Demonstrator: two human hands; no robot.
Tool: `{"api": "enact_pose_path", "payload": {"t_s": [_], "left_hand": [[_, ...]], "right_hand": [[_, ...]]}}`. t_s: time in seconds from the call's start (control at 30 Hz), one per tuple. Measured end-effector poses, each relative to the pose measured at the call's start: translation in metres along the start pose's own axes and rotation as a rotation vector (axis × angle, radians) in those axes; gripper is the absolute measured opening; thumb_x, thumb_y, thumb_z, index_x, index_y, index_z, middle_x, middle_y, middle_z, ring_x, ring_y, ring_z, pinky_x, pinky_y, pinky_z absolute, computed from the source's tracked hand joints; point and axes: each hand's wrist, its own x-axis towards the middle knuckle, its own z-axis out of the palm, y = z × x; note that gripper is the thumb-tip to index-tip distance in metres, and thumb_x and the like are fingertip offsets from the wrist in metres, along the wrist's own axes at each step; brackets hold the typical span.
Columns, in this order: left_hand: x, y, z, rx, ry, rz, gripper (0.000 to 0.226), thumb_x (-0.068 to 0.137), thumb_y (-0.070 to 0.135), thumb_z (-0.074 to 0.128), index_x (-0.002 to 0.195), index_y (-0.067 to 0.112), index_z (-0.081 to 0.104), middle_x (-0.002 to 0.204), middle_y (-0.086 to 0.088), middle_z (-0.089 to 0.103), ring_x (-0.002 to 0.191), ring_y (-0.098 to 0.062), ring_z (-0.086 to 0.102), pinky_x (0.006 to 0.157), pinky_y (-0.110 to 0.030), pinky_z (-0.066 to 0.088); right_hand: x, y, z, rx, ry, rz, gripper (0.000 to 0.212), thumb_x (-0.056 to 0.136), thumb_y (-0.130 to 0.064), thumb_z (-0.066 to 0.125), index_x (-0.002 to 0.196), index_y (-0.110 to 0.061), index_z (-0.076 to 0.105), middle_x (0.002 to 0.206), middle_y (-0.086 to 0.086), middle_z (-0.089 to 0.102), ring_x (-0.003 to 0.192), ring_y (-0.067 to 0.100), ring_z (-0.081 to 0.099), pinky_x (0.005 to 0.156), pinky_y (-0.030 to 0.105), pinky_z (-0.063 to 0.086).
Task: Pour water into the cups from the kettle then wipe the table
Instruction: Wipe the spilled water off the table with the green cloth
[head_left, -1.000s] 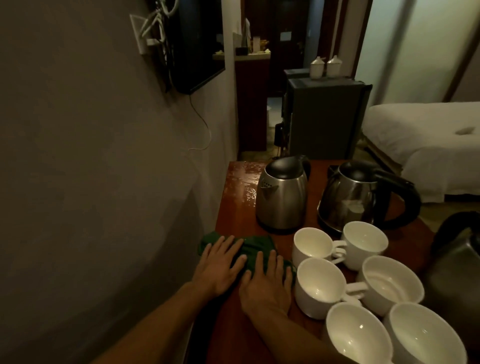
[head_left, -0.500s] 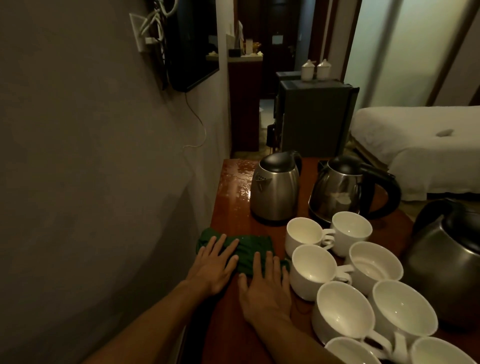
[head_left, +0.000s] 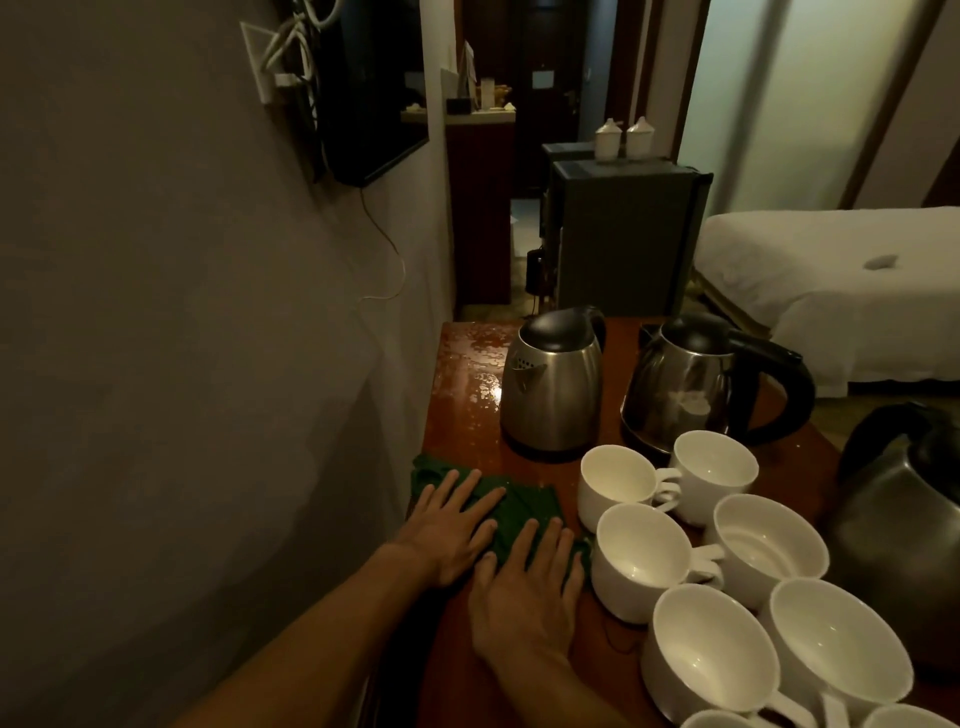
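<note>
Since both hands are laid flat on the cloth, the wiping step is judged to be the one in hand. The left hand and the right hand are set side by side on it. The fingers are held straight and spread wide. Nothing is gripped, and the cloth is only pressed down. It is found at the near left edge of the desk, just beside the cups.

Drops of water are seen at the far left of the desk, beside the left kettle. For the next move, it is judged that the cloth must be pushed forward along the left side to those drops. The hands must be kept flat and kept off the cups and the kettle, so that nothing is knocked.

One cloth is counted. Three kettles are counted: the left one, a middle kettle and a right kettle. Six whole cups are counted, packed close together. Two more are cut off at the bottom edge. Water seems to be held in one cup, but for the rest it cannot be told.
</note>
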Motion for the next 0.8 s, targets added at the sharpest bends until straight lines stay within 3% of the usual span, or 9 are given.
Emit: {"api": "enact_pose_path", "payload": {"t_s": [0.23, 0.8], "left_hand": [[0.026, -0.002, -0.009, -0.008, -0.008, 0.033, 0.055, 0.108, 0.047, 0.020, 0.159, 0.041, 0.001, 0.169, 0.002, -0.013, 0.154, -0.024, -0.017, 0.122, -0.047, -0.007], [0.058, -0.021, -0.010, -0.080, 0.027, 0.064, 0.054, 0.107, 0.050, 0.021, 0.158, 0.042, 0.006, 0.169, 0.005, -0.010, 0.154, -0.019, -0.017, 0.123, -0.044, -0.010]], "right_hand": [[0.030, -0.001, 0.000, -0.001, 0.063, 0.040, 0.072, 0.102, -0.051, 0.015, 0.159, -0.011, -0.002, 0.167, 0.014, -0.007, 0.153, 0.030, -0.010, 0.124, 0.047, -0.005], [0.066, -0.008, 0.001, 0.027, 0.118, -0.002, 0.070, 0.102, -0.049, 0.018, 0.160, -0.012, 0.004, 0.167, 0.011, -0.004, 0.154, 0.026, -0.010, 0.122, 0.044, -0.009]]}}
